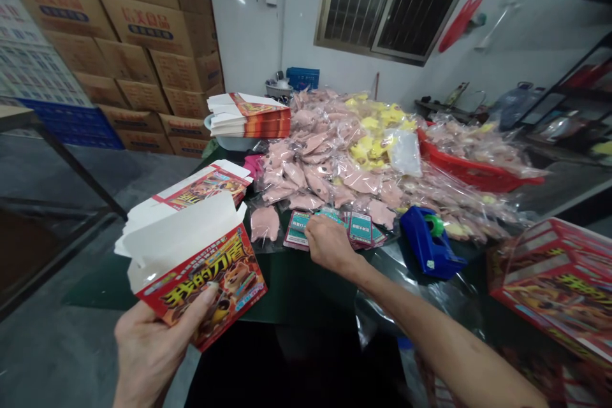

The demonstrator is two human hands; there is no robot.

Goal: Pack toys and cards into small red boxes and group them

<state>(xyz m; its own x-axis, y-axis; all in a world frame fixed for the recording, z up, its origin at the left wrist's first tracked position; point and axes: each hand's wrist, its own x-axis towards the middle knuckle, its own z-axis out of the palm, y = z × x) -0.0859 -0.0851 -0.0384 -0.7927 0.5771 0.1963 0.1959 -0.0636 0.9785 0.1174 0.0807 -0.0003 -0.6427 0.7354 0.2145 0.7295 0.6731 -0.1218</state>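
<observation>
My left hand (155,344) grips a red printed carton (215,284) by its front panel, thumb on the print. The carton's white top flap stands up and its mouth is open. Over at the table's front middle, my right hand (332,242) reaches onto a spread of teal cards (361,228), fingers bent down on them; whether a card is pinched is hidden. Just left of the cards lies a pink pig-shaped item (264,224) in a clear bag. More flat cartons (201,188) lie behind the one I hold.
Bagged pink and yellow pieces (315,159) are heaped across the table, some in a red basket (463,166). A blue tape dispenser (428,245) sits right of the cards, with filled red boxes (559,287) beyond. Folded cartons (258,118) are stacked back left; cardboard boxes (143,25) line the wall.
</observation>
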